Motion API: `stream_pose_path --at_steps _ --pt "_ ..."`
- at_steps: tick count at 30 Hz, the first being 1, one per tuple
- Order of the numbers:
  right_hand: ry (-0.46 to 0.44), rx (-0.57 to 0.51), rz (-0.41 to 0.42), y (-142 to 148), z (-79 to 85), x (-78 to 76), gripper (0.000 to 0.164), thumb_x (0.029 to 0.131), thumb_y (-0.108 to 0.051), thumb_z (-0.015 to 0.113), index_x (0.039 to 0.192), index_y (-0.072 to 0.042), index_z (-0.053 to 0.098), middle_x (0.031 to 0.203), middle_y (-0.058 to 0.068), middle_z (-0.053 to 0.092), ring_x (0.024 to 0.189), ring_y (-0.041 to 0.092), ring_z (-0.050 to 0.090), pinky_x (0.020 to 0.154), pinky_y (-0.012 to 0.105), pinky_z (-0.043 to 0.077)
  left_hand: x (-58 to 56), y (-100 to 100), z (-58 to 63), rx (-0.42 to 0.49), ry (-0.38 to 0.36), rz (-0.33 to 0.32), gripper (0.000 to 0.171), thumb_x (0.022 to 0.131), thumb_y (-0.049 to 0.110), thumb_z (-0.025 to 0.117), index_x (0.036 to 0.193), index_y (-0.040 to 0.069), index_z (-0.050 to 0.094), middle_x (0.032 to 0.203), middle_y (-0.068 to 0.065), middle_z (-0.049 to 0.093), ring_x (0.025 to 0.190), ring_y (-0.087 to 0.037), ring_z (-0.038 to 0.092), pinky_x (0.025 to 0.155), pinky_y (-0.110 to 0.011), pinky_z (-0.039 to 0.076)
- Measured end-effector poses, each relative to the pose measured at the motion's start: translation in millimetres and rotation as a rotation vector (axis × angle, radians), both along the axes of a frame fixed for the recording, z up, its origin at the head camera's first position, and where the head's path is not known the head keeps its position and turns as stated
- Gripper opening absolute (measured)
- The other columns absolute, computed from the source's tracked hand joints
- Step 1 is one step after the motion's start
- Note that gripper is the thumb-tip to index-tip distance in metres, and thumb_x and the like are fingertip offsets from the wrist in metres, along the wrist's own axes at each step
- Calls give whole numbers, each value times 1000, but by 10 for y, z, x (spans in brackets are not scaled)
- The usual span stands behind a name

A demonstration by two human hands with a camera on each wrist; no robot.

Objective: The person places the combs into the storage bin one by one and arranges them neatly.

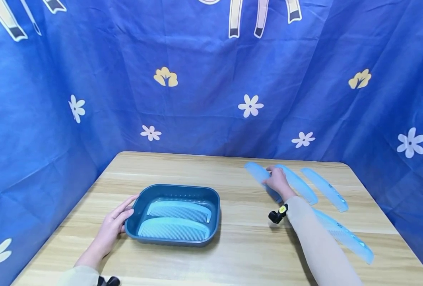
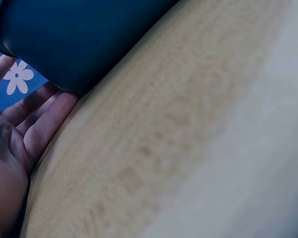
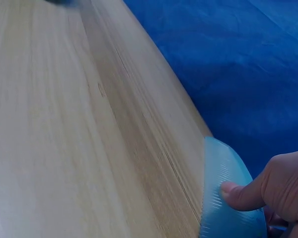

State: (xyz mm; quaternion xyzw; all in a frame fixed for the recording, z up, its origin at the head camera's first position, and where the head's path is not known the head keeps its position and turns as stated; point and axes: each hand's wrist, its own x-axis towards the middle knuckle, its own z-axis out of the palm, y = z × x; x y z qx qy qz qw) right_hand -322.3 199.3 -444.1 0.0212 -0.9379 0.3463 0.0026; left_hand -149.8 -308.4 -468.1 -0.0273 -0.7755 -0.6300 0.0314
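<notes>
A dark teal plastic basin (image 1: 214,222) stands left of centre on the table. Inside it lie two light-blue combs, a rear comb (image 1: 177,209) and a front comb (image 1: 172,228). My left hand (image 1: 113,222) rests against the basin's left side; the left wrist view shows its extended fingers (image 2: 49,119) touching the wall low down. Over at the right, my right hand (image 1: 278,182) pinches another light-blue comb (image 3: 223,171), thumb across its toothed face. The fingers behind that comb are mostly hidden.
Right of that hand lie more light-blue combs: one close beside it (image 1: 297,184), a farther comb (image 1: 326,188), and a nearer comb (image 1: 351,238) partly behind the forearm. Blue patterned cloth (image 1: 204,99) hangs behind and beside the wooden table (image 1: 240,254).
</notes>
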Motion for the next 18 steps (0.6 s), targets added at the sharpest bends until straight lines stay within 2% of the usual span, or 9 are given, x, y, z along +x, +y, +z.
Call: stream_pose_path --at_steps 8,13,18 --pt "-22 -38 3 -5 69 15 42 83 -5 66 123 2 54 111 24 55 97 36 55 75 47 48 16 18 15 14 20 -25 46 100 23 44 144 13 36 117 13 51 90 -10 62 64 -33 55" --pt "-52 -58 16 -15 105 17 38 86 -6 63 123 1 54 112 23 54 97 35 54 73 45 48 18 19 32 22 33 -40 45 100 21 44 144 14 36 116 13 52 88 -10 62 63 -33 55" --pt "-59 -79 20 -31 121 29 37 87 -6 62 123 0 54 105 20 55 89 31 53 68 40 47 9 20 28 33 37 -45 45 100 20 44 144 14 36 116 9 52 86 -11 62 62 -33 55"
